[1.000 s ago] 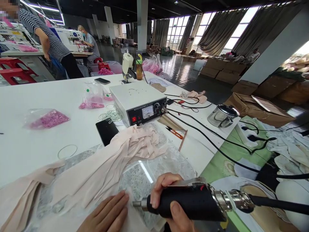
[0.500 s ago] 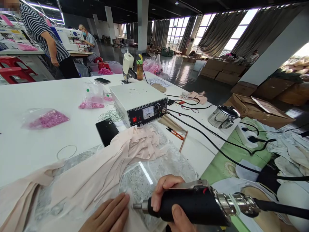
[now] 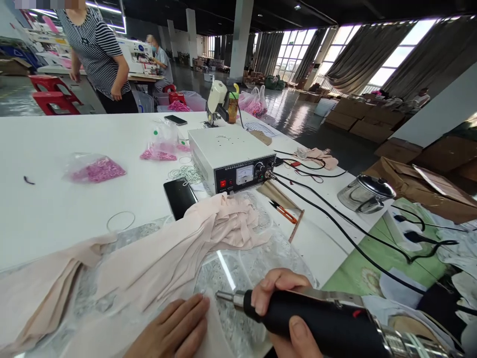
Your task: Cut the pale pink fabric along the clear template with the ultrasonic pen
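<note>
My right hand (image 3: 286,303) is wrapped round a black handheld ultrasonic welder (image 3: 316,313) with a narrow metal tip. The tip points left, just right of my left fingertips. My left hand (image 3: 175,328) lies flat, fingers stretched out, on thin pale pink fabric (image 3: 214,323) at the bottom of the view. Under the fabric is a clear-covered, grey speckled mat (image 3: 253,268). Beyond my hands lies a heap of pale pink fabric strips (image 3: 194,233). More folded pink fabric pieces (image 3: 40,293) are stacked at the left.
A white control box (image 3: 231,154) with a dial stands mid-table, black cables (image 3: 335,219) running right from it. Around it are a black phone (image 3: 180,199), orange thread snips (image 3: 285,213), bags of pink bits (image 3: 99,169) and a lidded glass jug (image 3: 365,191). A person in stripes (image 3: 97,54) stands behind the table.
The whole view has swung left, so things sit further right. The welder's tip has drawn slightly away from my left fingertips. The person in stripes has turned more toward the table.
</note>
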The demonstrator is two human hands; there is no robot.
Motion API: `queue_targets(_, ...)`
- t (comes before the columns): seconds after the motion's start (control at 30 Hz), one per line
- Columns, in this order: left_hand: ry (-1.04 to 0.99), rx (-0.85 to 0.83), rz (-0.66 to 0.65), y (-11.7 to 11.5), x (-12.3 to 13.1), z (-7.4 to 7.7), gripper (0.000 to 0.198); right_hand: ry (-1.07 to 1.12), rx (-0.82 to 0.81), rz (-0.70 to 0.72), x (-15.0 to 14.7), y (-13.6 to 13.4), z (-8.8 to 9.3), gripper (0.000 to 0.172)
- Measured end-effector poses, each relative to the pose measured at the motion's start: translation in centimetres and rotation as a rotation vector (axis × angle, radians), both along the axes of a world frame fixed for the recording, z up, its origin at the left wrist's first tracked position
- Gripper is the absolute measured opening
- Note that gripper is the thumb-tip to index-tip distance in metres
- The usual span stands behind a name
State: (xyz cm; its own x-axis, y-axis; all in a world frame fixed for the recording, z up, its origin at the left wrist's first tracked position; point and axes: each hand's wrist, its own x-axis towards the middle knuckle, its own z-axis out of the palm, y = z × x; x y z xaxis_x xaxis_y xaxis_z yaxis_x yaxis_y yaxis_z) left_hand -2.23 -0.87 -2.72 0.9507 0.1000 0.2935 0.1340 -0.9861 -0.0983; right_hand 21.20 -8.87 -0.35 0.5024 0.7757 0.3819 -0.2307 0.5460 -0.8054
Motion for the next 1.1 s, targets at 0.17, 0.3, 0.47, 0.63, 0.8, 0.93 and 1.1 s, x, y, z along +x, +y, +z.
queue_targets(0.17,0.029,0.006,0.026,-0.2,0.3,0.6,0.038,-0.031,-0.032,-0.002,-0.2,0.4,-0.2,0.022)
queue_targets(0.3,-0.001,-0.031,0.043,-0.3,0.7,0.8,0.034,-0.04,-0.037,0.016,-0.5,0.6,0.1,0.022)
queue_targets(0.47,0.024,-0.021,0.062,-0.3,0.9,1.1,0.035,-0.032,-0.05,-0.003,-0.7,0.7,0.3,0.022)
queue_targets(0.63,0.069,0.004,0.049,-0.5,0.8,1.2,0.035,-0.047,-0.063,-0.01,-1.0,0.8,0.6,0.02)
queue_targets(0.8,0.077,-0.011,0.061,-0.6,0.9,1.4,0.037,-0.106,-0.046,0.009,-1.1,0.9,0.9,0.015)
queue_targets(0.93,0.069,-0.029,0.064,-0.7,0.9,1.7,0.041,-0.108,-0.048,0.014,-1.2,1.0,0.8,0.015)
queue_targets(1.1,-0.007,-0.1,0.073,-0.7,0.9,2.2,0.035,-0.109,0.0,0.004,-1.0,1.0,0.1,0.018)
